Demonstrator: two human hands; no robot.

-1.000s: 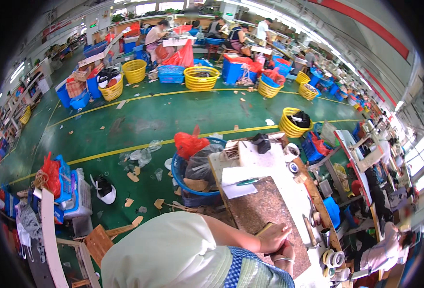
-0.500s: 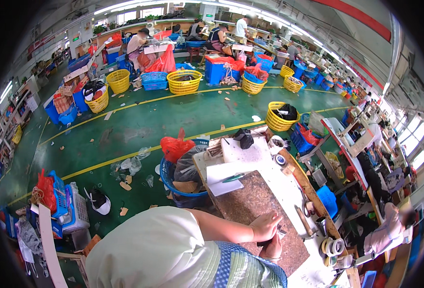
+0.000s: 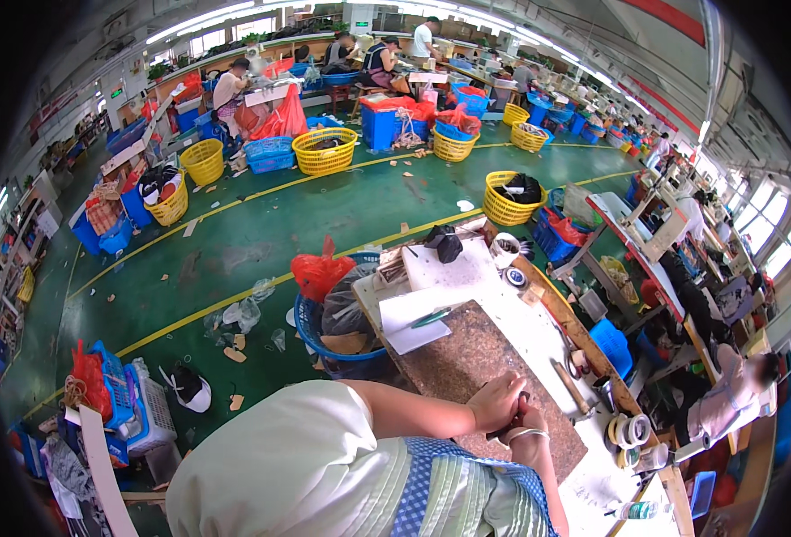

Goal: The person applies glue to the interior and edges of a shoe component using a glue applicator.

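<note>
Item: small dark piece of undetermined material [image 3: 523,400], lower right of centre in the frame, between the two hands, over a rectangular, mottled brown board [image 3: 467,349] on a white-topped, wood-edged bench [image 3: 538,336].

Left hand [image 3: 497,403]: bare, reaching in from the left, against the piece; how far its grip closes cannot be told.

Right hand [image 3: 531,419]: bare, below it, with a pale, ring-shaped bracelet [image 3: 528,433] at the wrist; grip apparently closed, fingers bent round the piece.

Handling, as judged: two-handed work on something this small favours one hand as a steady clamp and the other for fine movement. Wrists are best kept low over the brown board, fingertips out of line with any edge or point, pressure light and even. A wooden-handled hammer [image 3: 572,387] lies near on the right; elbow room on that side deserves care.

Obscured: most of the piece, covered by fingers; its outline and any tool within the hands. A dark sliver [image 3: 495,435] shows beside the right wrist; whether it belongs to the same piece is unclear. The right forearm's upper part is hidden by the clothing.
</note>
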